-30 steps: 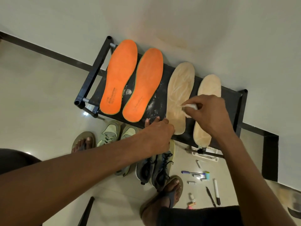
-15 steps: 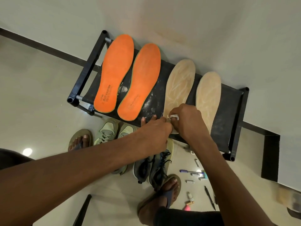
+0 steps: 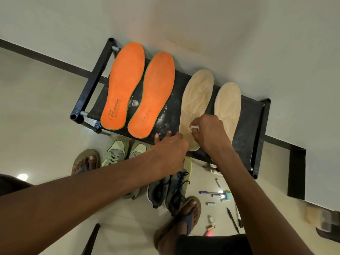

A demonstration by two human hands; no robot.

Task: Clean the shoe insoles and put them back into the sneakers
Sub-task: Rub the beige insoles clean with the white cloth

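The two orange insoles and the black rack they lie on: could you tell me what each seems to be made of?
The orange insoles look like foam with a matte, slightly napped fabric top; a thin greenish layer shows along the edge, and printed lettering sits near the heel. The black rack seems to have a plastic frame with grey metal-looking tubes, and its deck looks like dark stretched fabric, dusted with white powder.

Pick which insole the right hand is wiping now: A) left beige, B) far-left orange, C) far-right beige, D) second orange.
A: the right hand pinches a small white wipe against the heel half of the left beige insole, while the left hand rests at the rack's front edge beside it.
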